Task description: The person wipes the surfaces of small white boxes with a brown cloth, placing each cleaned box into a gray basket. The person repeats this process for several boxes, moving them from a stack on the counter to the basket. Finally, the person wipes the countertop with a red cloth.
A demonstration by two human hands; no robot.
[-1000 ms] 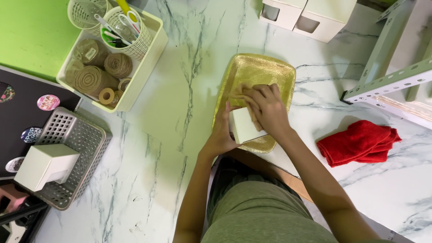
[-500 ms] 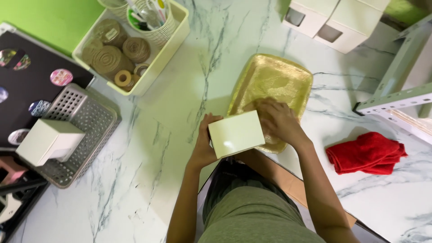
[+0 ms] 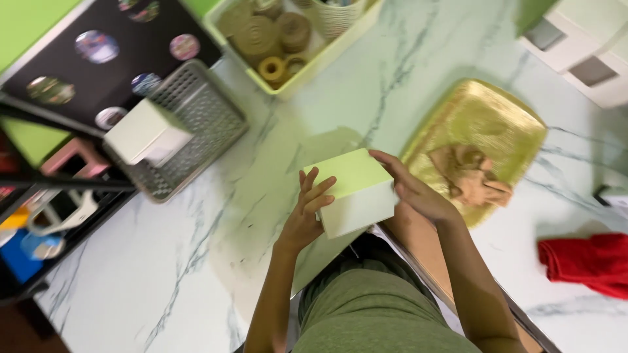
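Head view looks down on a white marble-patterned counter [image 3: 196, 261], where the person holds a small white box [image 3: 353, 191] between both hands, lifted above the counter's near edge and just in front of their body. Their left hand [image 3: 307, 212] presses against the box's left side, fingers [image 3: 318, 189] spread and slightly curled over the top corner, so it grips the box rather than lying flat. Their right hand [image 3: 412, 189] wraps the right side, its fingers stretched along the upper far edge and the palm against the end face; both hands are closed onto the box from opposite sides. Just right of the box, and close behind the right hand, a gold rectangular tray [image 3: 497, 117] lies on the counter with a crumpled tan piece [image 3: 471, 176] lying in it. A red cloth [image 3: 585, 261] is bunched near the right edge, well apart from the tray. Up and to the left stands a grey perforated basket [image 3: 203, 124] with a second white box [image 3: 144, 134] in it, tilted. Beyond it, a pale green bin [image 3: 294, 78] holds rolls of twine [image 3: 261, 36]. A black board [image 3: 78, 72] with round stickers lies at the far left.
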